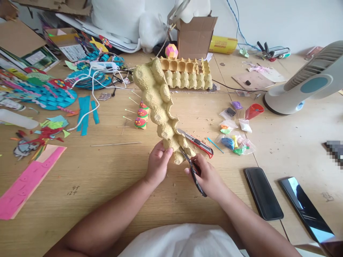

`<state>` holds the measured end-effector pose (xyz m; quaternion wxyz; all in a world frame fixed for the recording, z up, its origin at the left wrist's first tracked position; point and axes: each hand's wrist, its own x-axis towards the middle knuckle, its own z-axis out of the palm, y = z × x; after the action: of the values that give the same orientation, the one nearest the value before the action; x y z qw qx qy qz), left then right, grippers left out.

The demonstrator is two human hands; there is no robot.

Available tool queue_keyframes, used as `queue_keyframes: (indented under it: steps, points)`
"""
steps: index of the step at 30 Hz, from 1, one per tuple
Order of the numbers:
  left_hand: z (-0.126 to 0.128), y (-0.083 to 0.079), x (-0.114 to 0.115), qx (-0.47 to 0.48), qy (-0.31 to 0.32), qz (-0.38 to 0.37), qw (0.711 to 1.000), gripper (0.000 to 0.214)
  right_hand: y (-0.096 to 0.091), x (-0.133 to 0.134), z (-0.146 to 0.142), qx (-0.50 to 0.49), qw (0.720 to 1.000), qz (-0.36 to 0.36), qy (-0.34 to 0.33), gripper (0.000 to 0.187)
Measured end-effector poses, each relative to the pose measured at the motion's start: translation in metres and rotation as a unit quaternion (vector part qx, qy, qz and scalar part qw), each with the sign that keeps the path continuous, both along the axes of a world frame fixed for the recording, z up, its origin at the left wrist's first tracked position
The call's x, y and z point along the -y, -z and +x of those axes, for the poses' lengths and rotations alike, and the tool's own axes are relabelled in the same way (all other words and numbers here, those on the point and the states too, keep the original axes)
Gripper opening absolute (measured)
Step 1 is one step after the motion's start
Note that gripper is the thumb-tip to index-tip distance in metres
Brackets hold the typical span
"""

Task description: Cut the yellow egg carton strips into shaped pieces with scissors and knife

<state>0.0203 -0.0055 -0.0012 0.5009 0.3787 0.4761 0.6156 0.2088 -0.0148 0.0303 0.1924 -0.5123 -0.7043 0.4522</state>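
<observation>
A long yellow egg carton piece [158, 103] with bumpy cups is held up slantwise over the table. My left hand [158, 162] grips its lower end, thumb on the near face. In my right hand [207, 175] is a pair of black-handled scissors [197, 176], whose blades meet the carton's lower right edge. How far the blades are apart I cannot make out. Just behind lies a red box cutter [199, 143]. Left of the carton stands a small caterpillar figure [141, 116] of painted cups with red faces, pins beside it.
More egg carton [187, 78] lies at the back. Bags of coloured clay [235, 141], a red cup [254, 111], a white fan [302, 80] and two phones [264, 192] are on the right. Blue woven crafts [45, 94], a white cable [92, 89] and pink paper [29, 182] occupy the left.
</observation>
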Motion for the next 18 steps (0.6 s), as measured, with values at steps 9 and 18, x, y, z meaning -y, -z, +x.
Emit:
queue_keyframes:
  steps: [9, 18]
  points:
    - [0.000, -0.003, -0.002, 0.100, 0.055, -0.015, 0.993, 0.040, 0.006, 0.000, 0.001, 0.016, 0.999, 0.033, 0.017, 0.037]
    - [0.000, -0.003, 0.001, 0.132, 0.066, -0.002, 0.989, 0.040, 0.011, -0.001, 0.003, 0.010, 0.999, 0.045, 0.012, 0.033]
